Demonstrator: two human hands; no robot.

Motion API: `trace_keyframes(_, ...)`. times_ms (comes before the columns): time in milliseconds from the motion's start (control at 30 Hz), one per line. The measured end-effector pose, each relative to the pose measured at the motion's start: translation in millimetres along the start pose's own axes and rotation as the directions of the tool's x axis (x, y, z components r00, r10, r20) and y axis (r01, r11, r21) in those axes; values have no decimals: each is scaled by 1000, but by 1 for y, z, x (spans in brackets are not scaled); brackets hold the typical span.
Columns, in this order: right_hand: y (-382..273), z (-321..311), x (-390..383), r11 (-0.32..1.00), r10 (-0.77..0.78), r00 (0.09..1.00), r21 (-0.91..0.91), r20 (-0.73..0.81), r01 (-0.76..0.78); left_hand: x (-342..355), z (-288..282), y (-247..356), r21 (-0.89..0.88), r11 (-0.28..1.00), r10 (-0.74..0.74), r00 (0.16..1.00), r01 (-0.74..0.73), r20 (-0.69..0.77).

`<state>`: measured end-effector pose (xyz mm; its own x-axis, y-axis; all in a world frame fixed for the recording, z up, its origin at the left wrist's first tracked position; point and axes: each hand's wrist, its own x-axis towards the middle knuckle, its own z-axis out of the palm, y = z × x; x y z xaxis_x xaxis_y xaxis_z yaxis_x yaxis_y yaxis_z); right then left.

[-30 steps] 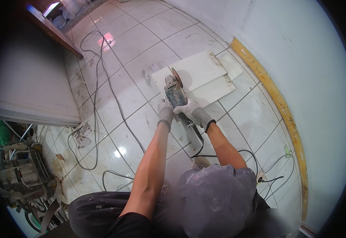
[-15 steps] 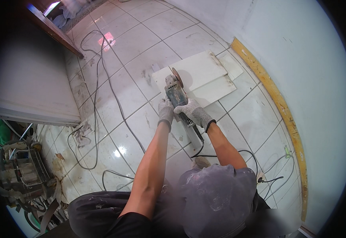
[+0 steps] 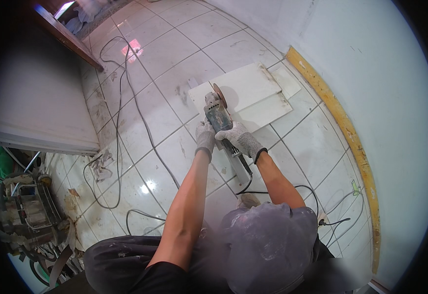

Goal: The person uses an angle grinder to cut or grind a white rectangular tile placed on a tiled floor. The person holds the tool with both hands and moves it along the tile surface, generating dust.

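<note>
- Grey cloth (image 3: 268,240), smeared with pale dust, bulges up closest to me, blurred at its lower edge.
- Just beyond it, to my right, a black plug (image 3: 324,222) lies on the tiles (image 3: 295,157).
- My gloved right hand (image 3: 240,139) is wrapped round the rear of the grinder (image 3: 219,119), thumb across the top; the power cord (image 3: 247,169) trails back from there.
- My gloved left hand (image 3: 205,135) grasps its other side, fingers partly hidden beneath. Neither hand is free.
- The grinder points away from me, between my arms, its head over the near left end of a white board (image 3: 253,83).
- Its brown disc (image 3: 219,95) stands on edge; whether it touches the board, or spins, I cannot tell.
- I judge the step in hand to be lining the disc up with the board, or working it there. The next move calls for a firm two-handed grip, the disc kept square and the cord clear.
- A second board (image 3: 266,112) lies on the right, partly under the first.
- Farther right, a yellow strip (image 3: 329,100) runs along the foot of the wall (image 3: 390,98).
</note>
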<state>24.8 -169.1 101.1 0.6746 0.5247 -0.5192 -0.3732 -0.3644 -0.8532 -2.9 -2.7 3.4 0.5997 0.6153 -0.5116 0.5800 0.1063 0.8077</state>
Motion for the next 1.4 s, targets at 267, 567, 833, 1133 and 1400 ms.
trace_keyframes(267, -5, 1, -7, 1000, -20, 1000, -11, 4, 20, 0, 1, 0, -41, 999, -25, 1000, 25, 13)
trace_keyframes(567, 3, 1, -4, 997, -57, 998, -50, -26, 55, -1, -1, 5, 2, 1000, -30, 1000, 30, 5)
trace_keyframes(833, -3, 0, -9, 999, -15, 1000, -36, -1, 15, -2, 1, 4, -37, 998, -41, 999, 42, 23)
trace_keyframes(1133, 1, 3, -4, 997, -65, 998, -31, -9, 65, 6, -1, -1, -1, 1000, -27, 1000, 27, -6)
trace_keyframes(1400, -7, 1, -10, 999, -22, 1000, -31, 17, 22, 0, 1, 1, -38, 999, -9, 1000, 9, 5)
